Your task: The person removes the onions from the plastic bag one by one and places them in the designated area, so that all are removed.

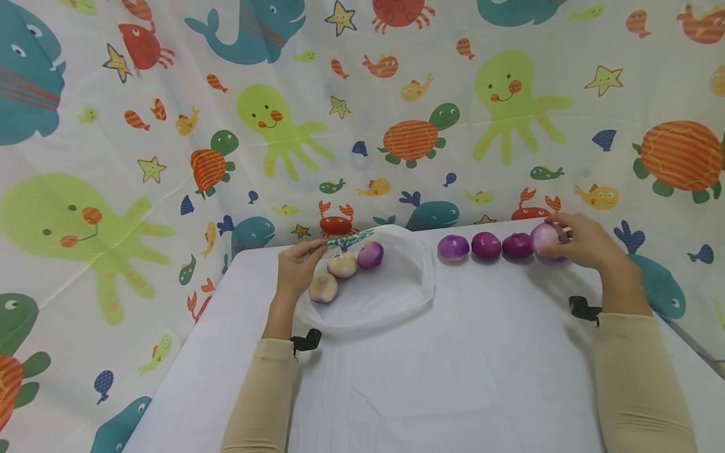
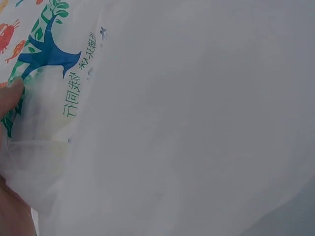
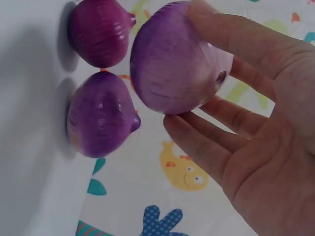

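Note:
In the head view my left hand (image 1: 296,270) pinches the upper left rim of a thin white plastic bag (image 1: 391,302). Blue and green print shows on that bag in the left wrist view, where only part of the thumb (image 2: 11,96) is seen. Two pale onions (image 1: 324,288) and a purple onion (image 1: 370,255) lie within the bag's spread opening. On the far right, my right hand (image 1: 583,242) holds a light purple onion (image 3: 179,59) between thumb and fingers, above the table. Just below it, another onion is mostly hidden by the hand.
Purple onions (image 1: 486,246) stand in a row along the back edge of the white-covered table (image 1: 442,390). Behind them hangs a curtain (image 1: 362,94) printed with sea animals. Black wrist-camera mounts (image 1: 307,340) stick out from both wrists.

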Demonstrator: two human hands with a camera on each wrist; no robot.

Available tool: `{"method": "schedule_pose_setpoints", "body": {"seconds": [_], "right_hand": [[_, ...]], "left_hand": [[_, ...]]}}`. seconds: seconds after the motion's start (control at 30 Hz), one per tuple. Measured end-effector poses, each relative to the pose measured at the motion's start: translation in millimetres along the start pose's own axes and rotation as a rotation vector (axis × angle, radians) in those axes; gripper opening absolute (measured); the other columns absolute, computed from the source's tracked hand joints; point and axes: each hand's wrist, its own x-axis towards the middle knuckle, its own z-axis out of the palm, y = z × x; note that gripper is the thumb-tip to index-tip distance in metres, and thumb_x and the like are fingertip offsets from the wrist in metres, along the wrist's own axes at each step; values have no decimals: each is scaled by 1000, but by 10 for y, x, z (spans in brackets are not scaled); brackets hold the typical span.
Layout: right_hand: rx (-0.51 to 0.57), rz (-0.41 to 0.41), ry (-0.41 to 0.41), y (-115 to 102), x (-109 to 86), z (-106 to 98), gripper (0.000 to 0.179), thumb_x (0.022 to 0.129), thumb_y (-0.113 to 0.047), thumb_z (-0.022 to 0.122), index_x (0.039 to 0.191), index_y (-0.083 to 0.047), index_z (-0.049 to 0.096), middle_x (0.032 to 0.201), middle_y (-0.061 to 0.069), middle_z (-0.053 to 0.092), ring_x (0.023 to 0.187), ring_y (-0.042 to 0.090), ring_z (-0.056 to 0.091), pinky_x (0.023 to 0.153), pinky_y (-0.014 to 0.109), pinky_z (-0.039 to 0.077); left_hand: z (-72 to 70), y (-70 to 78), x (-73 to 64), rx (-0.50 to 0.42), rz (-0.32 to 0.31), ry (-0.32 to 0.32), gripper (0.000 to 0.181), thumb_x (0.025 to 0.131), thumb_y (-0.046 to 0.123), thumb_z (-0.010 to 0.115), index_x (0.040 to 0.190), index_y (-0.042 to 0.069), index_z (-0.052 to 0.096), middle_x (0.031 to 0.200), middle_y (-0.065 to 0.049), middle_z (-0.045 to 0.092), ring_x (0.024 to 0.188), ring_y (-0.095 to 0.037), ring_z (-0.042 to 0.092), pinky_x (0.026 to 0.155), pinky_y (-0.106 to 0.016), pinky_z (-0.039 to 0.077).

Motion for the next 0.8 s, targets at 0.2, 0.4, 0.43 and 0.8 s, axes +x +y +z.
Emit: {"method": "schedule_pose_setpoints", "body": {"seconds": [0.2, 0.4, 0.43, 0.8], "right_hand": [[-24, 5, -43, 76, -40, -34, 87, 89, -42, 83, 154, -5, 39, 149, 37, 37, 130, 59, 40, 96, 76, 45], [-37, 4, -88, 147, -66, -73, 82, 89, -39, 82, 151, -3, 42, 145, 37, 40, 127, 58, 42, 93, 75, 48], [-34, 8, -103, 148, -78, -79, 82, 89, -39, 83, 150, -3, 43, 143, 36, 43, 126, 57, 44, 92, 73, 49], [-46, 47, -218, 265, -164, -102, 86, 85, -48, 83, 151, -8, 45, 136, 32, 50, 121, 53, 47, 82, 64, 52]], "left_hand": [[10, 20, 3, -19, -14, 4, 13, 94, 2, 75, 106, 1, 80, 106, -16, 80, 99, -35, 75, 85, -6, 50], [0, 75, -1, -24, -12, 2, 14, 94, 1, 75, 107, -2, 79, 107, -20, 79, 99, -40, 74, 84, -5, 50], [-7, 71, -2, -29, -7, 1, 14, 94, 3, 76, 107, 0, 80, 107, -18, 79, 99, -38, 75, 84, -6, 51], [-10, -4, 4, -7, 7, -8, 13, 95, 8, 76, 107, 5, 81, 105, -12, 81, 97, -24, 76, 85, -12, 55]]}}
